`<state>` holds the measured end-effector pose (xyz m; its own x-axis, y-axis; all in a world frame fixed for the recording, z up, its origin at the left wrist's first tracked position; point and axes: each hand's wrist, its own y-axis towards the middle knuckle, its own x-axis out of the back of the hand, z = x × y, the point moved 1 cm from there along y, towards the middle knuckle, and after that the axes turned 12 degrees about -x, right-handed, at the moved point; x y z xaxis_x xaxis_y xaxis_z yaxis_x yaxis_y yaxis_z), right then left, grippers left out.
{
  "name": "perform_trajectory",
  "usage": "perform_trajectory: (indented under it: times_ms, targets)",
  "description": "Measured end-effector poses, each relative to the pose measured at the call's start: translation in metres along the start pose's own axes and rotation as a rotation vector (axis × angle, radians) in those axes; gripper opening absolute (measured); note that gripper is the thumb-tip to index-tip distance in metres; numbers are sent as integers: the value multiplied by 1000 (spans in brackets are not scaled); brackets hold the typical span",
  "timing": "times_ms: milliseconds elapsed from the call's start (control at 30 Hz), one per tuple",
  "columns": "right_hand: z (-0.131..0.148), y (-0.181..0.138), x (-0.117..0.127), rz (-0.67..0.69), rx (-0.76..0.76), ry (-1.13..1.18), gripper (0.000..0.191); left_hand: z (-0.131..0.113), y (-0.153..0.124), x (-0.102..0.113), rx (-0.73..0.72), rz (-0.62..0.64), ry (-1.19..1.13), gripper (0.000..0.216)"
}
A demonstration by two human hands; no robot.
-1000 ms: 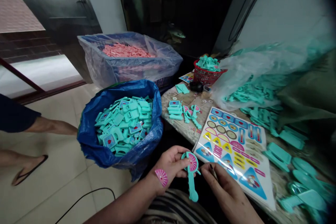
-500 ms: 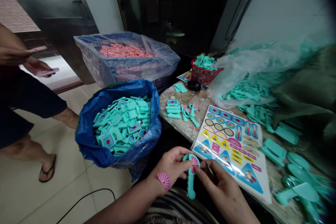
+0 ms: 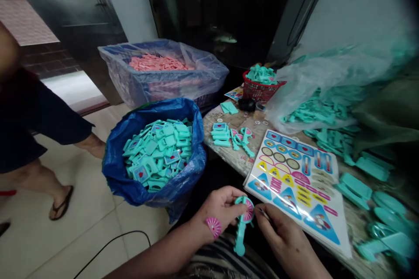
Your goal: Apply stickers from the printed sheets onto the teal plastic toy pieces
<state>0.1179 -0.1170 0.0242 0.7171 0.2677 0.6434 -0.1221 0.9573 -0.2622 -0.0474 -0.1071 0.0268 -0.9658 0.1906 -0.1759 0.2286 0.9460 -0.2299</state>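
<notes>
My left hand [image 3: 220, 206] pinches a teal plastic toy piece [image 3: 242, 224] with a round head and a long handle, held over my lap. A pink fan-shaped sticker sits on its round head. A second pink fan sticker [image 3: 214, 227] is stuck to the back of my left wrist. My right hand [image 3: 283, 239] is closed around a thin dark tool [image 3: 263, 213] whose tip touches the sticker on the piece. A sticker sheet [image 3: 299, 183] with coloured triangles, ovals and hearts lies on the table just right of my hands.
A blue bag [image 3: 153, 152] full of teal stickered pieces stands on the floor at left, a clear-lined bin of pink pieces [image 3: 160, 69] behind it. Teal parts, a red basket [image 3: 260, 87] and a clear bag cover the table [image 3: 229, 157]. Another person's legs [image 3: 39, 174] stand left.
My right hand has come in against the toy piece's round head with the tool. The other person has stepped in closer at the left. The view has shifted a little.
</notes>
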Motion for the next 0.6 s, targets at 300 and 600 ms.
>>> perform_trajectory:
  times_ms: [300,600]
  targets:
    - [6,-2,3,27,-67,241,27,-4,2,-2,76,-13,-71,36]
    - [7,8,-1,80,-83,283,35,-3,4,-2,2,32,-124,40]
